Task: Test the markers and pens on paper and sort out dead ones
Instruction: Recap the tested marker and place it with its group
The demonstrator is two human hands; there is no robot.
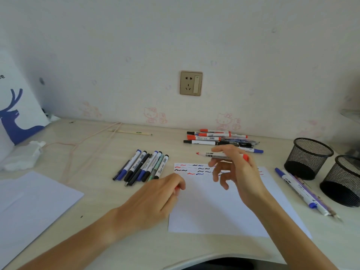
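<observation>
1. The desk (101, 221) is light wood-look, pushed against a wall with faint pink cartoon cat prints and a gold wall socket (191, 83).
2. The test paper (220, 207) lies flat in the middle of the desk. Its top strip is covered in red, black and blue squiggles. A second blank sheet (29, 195) sits off to the left.
3. Two black mesh pen cups (308, 158) stand at the right side, close together.
4. The right hand (236, 170) is raised over the top of the test paper, gripping a red whiteboard marker (220, 155) roughly level, uncapped tip pointing left. The lower fingers hang loose.
5. The left hand (155, 199) rests at the paper's left edge, fingers curled around something small and red, looks like the red cap (177, 188) but it's mostly hidden.
6. A pile of red and black markers and pens (214, 138) is at the back near the wall.
7. Another bunch of blue and black markers (143, 166) lies left of the paper.
8. A few pens, including a blue marker (298, 189), lie right of the paper, just beside the cups.
</observation>
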